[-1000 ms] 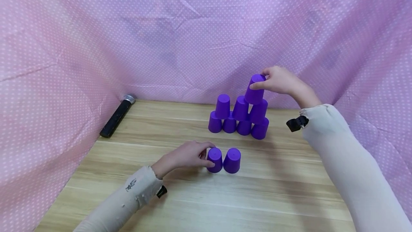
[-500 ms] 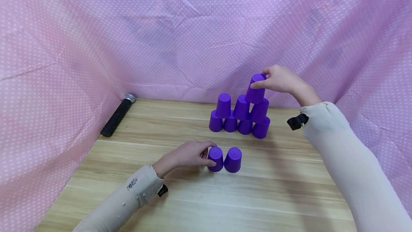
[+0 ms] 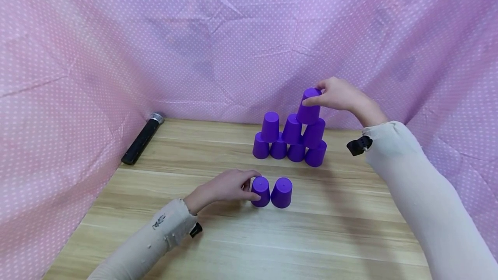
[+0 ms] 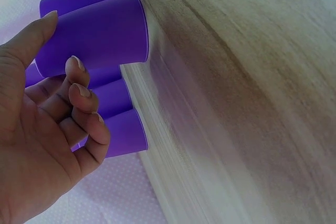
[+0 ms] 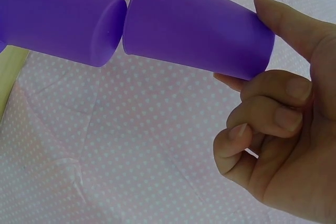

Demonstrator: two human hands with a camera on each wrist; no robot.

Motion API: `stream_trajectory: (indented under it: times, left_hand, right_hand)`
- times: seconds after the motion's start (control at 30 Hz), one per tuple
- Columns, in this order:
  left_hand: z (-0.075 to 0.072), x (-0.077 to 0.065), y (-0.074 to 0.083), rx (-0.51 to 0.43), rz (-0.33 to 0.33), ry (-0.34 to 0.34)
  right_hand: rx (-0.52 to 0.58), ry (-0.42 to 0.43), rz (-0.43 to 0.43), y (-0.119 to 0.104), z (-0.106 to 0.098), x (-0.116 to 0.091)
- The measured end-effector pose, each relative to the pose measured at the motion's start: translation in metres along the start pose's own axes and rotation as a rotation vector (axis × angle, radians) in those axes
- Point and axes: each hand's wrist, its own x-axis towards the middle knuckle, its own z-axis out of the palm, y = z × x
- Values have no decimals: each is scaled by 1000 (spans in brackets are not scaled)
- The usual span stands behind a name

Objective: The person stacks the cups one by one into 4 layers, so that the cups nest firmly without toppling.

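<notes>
My right hand (image 3: 336, 95) pinches an upside-down purple cup (image 3: 309, 109) near its base, thumb on one side and fingers behind. In the right wrist view this cup's rim (image 5: 128, 17) is right at the base end of a cup (image 5: 58, 19) beneath it. Below in the head view stand a row of three upside-down cups (image 3: 270, 128) and a bottom row of several more (image 3: 260, 146). Nearer the front, my left hand (image 3: 229, 186) holds another upside-down cup (image 3: 261, 193) between thumb and fingers, its rim on the table. A matching cup (image 3: 282, 193) stands just right of it.
A black microphone (image 3: 142, 139) with a silver head lies at the table's back left. Pink dotted cloth (image 3: 218, 55) hangs behind and along both sides of the wooden table (image 3: 249, 245). Black straps (image 3: 359, 145) show at the sleeve cuffs.
</notes>
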Motion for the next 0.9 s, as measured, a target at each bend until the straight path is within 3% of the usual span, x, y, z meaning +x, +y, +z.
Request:
stream_trajectory:
  times: [0.9]
  left_hand:
    - [3, 0, -3, -5, -6, -2]
  right_hand:
    - [10, -7, 6, 5, 2, 2]
